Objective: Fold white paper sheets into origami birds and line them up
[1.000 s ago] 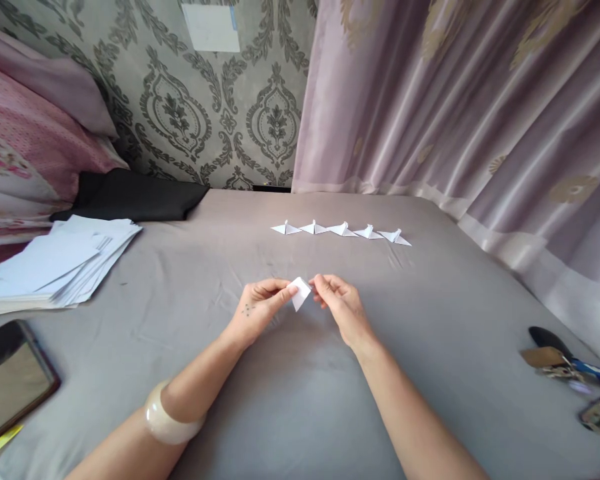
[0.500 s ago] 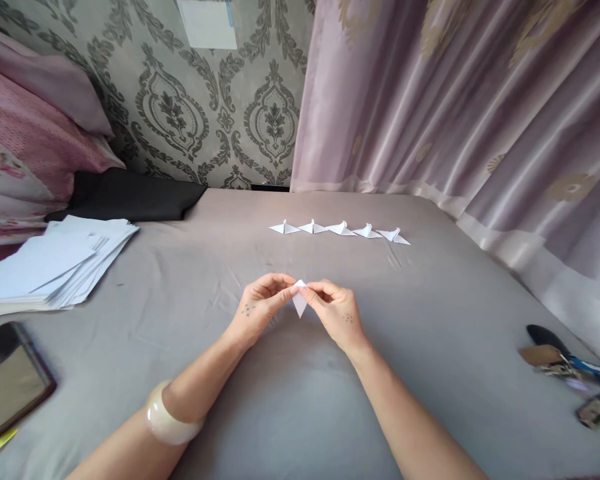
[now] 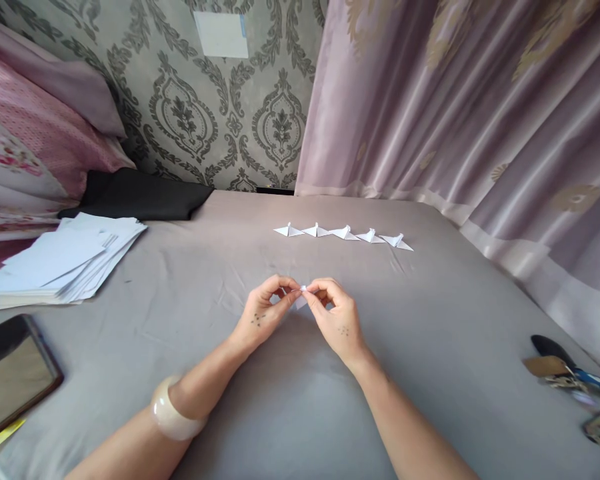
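Observation:
Between my two hands is a small folded piece of white paper (image 3: 301, 302), largely covered by the fingers. My left hand (image 3: 267, 307) pinches its left side with thumb and forefinger. From the other side, my right hand (image 3: 336, 317) pinches it the same way, and the two thumbs nearly meet at its top. Beyond the hands, several white folded-paper figures (image 3: 347, 233) stand in a row on the grey cloth-covered surface (image 3: 290, 400). A pale bangle (image 3: 173, 410) is on my left wrist.
At the left lie a stack of white paper (image 3: 65, 260), a black folded cloth or bag (image 3: 145, 193) and a phone-like device (image 3: 15, 373). Keys with a brown tag (image 3: 547, 367) lie at the right. A curtain (image 3: 405, 100) hangs along the back right.
The paper's upper point has been folded down or tilted, and less of the paper shows between my fingers. The camera view has shifted slightly.

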